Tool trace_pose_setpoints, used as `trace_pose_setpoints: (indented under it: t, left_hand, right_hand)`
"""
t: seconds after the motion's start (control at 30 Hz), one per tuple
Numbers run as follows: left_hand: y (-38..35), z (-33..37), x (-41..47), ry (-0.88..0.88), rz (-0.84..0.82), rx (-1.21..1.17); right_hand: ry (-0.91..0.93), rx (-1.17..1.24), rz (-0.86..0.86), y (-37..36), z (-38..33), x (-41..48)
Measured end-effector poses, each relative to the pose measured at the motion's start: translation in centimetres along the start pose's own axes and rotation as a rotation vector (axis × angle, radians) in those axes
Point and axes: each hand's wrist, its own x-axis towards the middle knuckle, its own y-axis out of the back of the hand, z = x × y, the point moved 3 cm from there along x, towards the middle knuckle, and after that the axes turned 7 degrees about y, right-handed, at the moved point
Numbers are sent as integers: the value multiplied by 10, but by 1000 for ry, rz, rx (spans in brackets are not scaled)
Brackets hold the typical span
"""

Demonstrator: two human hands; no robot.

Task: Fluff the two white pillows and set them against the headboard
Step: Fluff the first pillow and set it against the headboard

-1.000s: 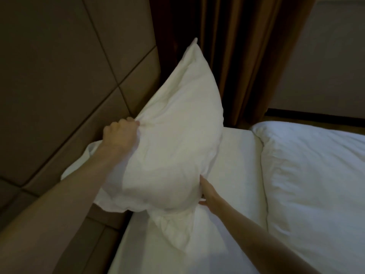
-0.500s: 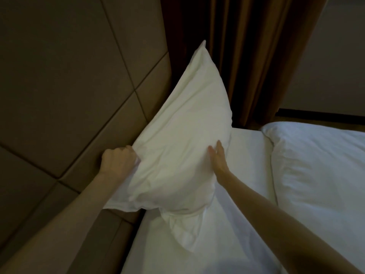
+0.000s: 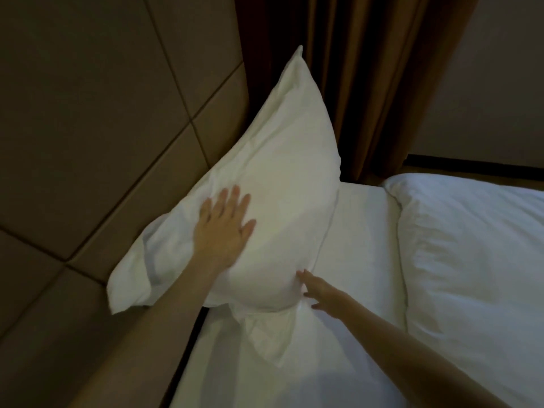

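Note:
One white pillow (image 3: 288,184) stands tilted on the bed, its back leaning against the padded brown headboard (image 3: 97,128), one corner pointing up. My left hand (image 3: 225,223) lies flat and open on the pillow's front face, fingers spread. My right hand (image 3: 319,290) is open too, its fingertips touching the pillow's lower right edge where it meets the sheet. The loose open end of the pillowcase (image 3: 270,334) hangs onto the mattress. A second pillow is not in sight.
A white sheet (image 3: 362,245) covers the mattress beside the pillow. A folded white duvet (image 3: 477,260) fills the bed's right side. Dark brown curtains (image 3: 353,69) hang behind the pillow, at the bed's far side. The room is dim.
My left hand has let go of the pillow's left edge and now presses flat on its front. My right hand has slid down from the pillow's face to its lower edge. The pillow now leans against the headboard.

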Motion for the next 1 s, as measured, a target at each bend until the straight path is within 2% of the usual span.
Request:
trace_pose_setpoints:
  t: [0.1,0.2,0.43,0.53,0.63,1.0]
  left_hand:
    - [4,-34,-17,110,73,17]
    - [17,-47,-36,108,116,35]
    - [43,-48,-84,139,11,-20]
    - [59,-43,-97,298,-113,-201]
    - [80,-38,-121,407,-72,-475]
    - [183,14,-198,487,-50,-1182]
  right_hand:
    - [-17,33,24,2,9,-2]
    - [-20,46,37,-3,10,-10]
    - [19,61,85,5,-16,-59]
    - [59,73,134,12,-32,-87]
    - [116,67,158,15,-49,-129]
    - [285,129,210,33,-78,-286]
